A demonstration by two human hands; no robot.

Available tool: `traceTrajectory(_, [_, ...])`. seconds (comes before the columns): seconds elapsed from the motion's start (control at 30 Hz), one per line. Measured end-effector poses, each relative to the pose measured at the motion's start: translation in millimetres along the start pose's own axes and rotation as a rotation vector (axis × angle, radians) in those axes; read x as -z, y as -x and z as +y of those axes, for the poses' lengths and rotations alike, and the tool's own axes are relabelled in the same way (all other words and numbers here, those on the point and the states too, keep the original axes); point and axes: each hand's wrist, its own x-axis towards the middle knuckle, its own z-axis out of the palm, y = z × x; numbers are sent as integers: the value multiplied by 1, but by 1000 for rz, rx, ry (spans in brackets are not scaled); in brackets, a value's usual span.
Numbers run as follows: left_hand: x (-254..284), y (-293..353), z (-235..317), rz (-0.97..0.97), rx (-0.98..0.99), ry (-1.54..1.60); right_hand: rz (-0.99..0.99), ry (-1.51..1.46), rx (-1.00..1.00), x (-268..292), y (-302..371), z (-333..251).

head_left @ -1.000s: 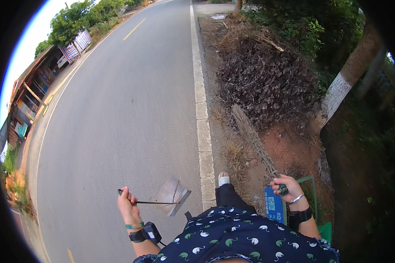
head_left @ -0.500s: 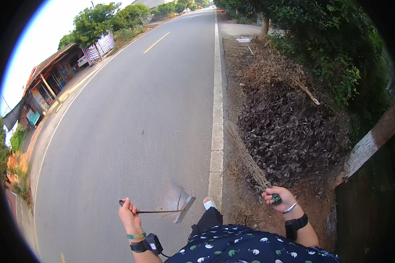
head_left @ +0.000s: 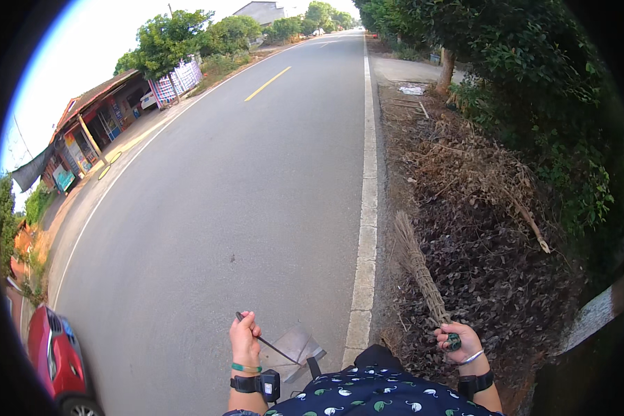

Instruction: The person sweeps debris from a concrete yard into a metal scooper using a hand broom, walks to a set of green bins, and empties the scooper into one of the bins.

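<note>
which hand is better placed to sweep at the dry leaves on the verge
Right, probably. The right hand grips the twig broom, whose brush already lies over the dry leaves beside the white road line. The left hand holds the metal dustpan over the asphalt.

We held a thin dark handle in our left hand point(head_left: 245, 340), fist closed round it, and its grey metal dustpan point(head_left: 297, 344) hung low over the asphalt road point(head_left: 243, 180). Our right hand point(head_left: 457, 341) gripped the green end of a straw broom point(head_left: 417, 267), whose bristles pointed forward over a heap of dry leaves point(head_left: 492, 256) beside the white edge line point(head_left: 366, 229). A red car point(head_left: 57, 360) stood at lower left.
</note>
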Motion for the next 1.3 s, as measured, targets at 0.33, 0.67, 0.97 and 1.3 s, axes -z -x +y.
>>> traceTrajectory(0.33, [-160,-148,17,73,-105,68,27,-121,-89,-49,-189,-152])
traceTrajectory(0.67, [-293,-294,39,132,-105,66,-91,-18,-95,-142,-351,-270])
traceTrajectory(0.97, [-431,-494,41,-1,-25,45,-51,-58,-8,-219,-508,-370])
traceTrajectory(1.3, [-568,-684,48,-7,12,-46,100,-188,80,-271,-663,-490])
